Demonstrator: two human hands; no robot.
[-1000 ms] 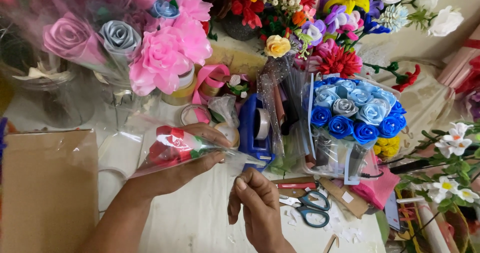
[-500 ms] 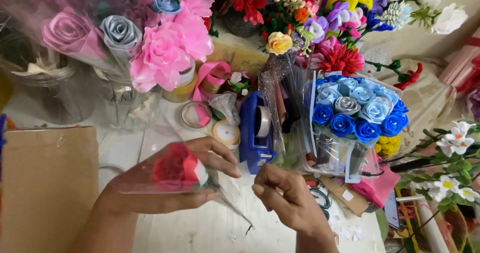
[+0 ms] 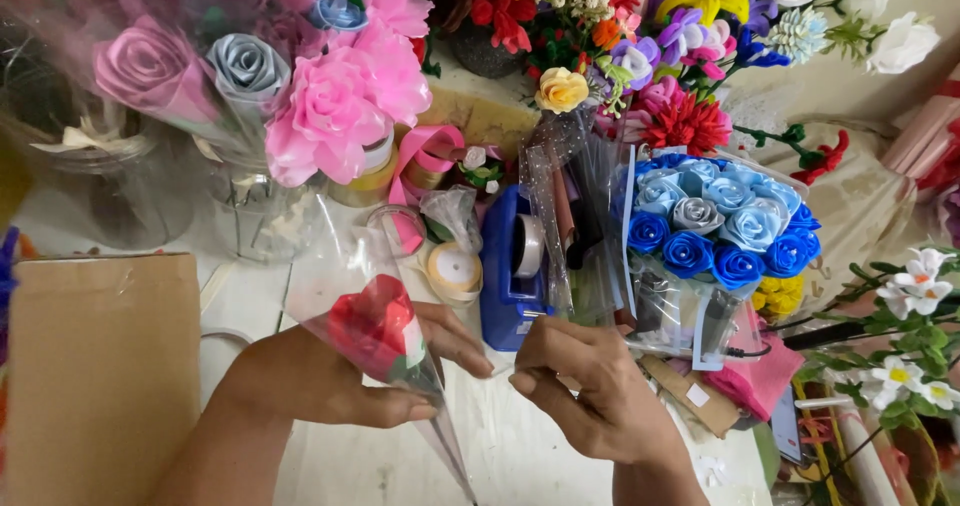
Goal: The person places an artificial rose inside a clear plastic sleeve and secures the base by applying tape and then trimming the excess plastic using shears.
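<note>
Left hand wrapped around a clear cellophane cone with a red rose inside; grip closed on the cone, thumb across its lower front, fingers behind. Cone is tilted, mouth up-left, pointed tip down-right below the hand, held just above the white table.

Right hand just beside the cone, fingertips curled toward it near the left fingers; looks pinched on something small, maybe a bit of tape, but too small to tell, so grip state unclear.

Blue tape dispenser stands on the table right behind both hands, clear tape roll in it. Ribbon spool, cream, just left of the dispenser. Blue rose bouquet in clear wrap to the right, near the right hand. Pink paper flowers in a glass jar at back left. Brown cardboard lies flat at left, beside the left forearm. Mixed flowers crowd the back. White flowers on green stems at far right edge.
</note>
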